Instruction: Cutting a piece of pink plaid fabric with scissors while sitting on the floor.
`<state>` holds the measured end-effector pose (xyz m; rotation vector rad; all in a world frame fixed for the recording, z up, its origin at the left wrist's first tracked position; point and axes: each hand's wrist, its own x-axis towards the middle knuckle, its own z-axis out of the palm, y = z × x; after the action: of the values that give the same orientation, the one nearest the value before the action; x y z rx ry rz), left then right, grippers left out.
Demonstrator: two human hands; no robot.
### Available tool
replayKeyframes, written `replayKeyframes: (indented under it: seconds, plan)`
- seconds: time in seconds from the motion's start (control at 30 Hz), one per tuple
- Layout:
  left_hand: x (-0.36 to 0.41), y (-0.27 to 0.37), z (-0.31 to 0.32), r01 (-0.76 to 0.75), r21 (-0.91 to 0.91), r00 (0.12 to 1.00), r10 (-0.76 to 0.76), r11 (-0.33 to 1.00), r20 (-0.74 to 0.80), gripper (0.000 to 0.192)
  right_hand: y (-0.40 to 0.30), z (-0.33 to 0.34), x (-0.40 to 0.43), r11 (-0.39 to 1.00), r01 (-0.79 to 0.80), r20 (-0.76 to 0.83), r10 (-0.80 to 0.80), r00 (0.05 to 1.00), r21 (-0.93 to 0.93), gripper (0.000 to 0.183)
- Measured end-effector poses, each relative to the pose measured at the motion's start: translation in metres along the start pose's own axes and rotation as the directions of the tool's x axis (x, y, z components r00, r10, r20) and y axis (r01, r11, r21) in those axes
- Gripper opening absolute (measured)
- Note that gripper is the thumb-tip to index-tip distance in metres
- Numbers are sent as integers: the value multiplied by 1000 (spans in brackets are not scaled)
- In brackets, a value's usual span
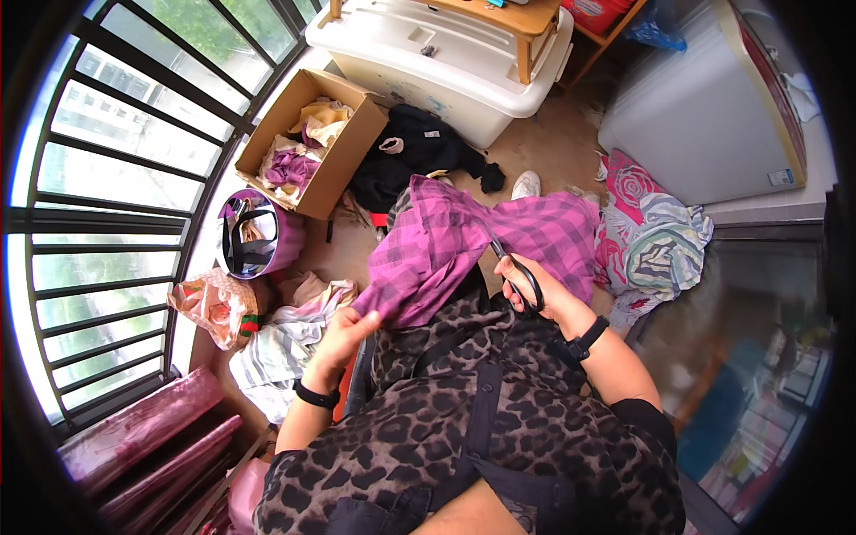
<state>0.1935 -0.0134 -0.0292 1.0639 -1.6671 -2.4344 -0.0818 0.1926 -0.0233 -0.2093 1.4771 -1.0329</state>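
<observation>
A purple plaid cloth point(441, 241) lies spread across my lap and knees. Its near left edge is pinched in my left hand point(348, 338), between thumb and fingers. In my right hand point(535, 287) is a pair of scissors point(529, 277) with black handles, my fingers through the loops. The blades point up and away to the left and meet the middle of the cloth; the tips are hard to make out against the fabric.
Left of my knees stand a cardboard box point(341, 160) of cloth scraps and a purple bucket point(287, 234). Dark clothing point(428, 147) lies before a white storage bin point(428, 87). Patterned fabrics point(659, 247) are heaped at right, near a grey-white appliance point(695, 114). Striped cloth point(274, 361) lies at left.
</observation>
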Motion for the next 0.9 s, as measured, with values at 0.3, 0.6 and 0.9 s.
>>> replayKeyframes:
  seconds: [0.3,0.6,0.9]
  plan:
    - [85,88,-27,-131,785,718,604,606,-346,26,5,6,2,995,72,-21,-74,997,-68,53]
    - [190,94,63,70,955,891,413,287,-190,35,10,14,0,996,73,-41,-76,996,-57,58]
    - [187,76,67,-303,708,644,685,638,-341,17,11,4,-1,995,95,-29,-96,995,-41,55]
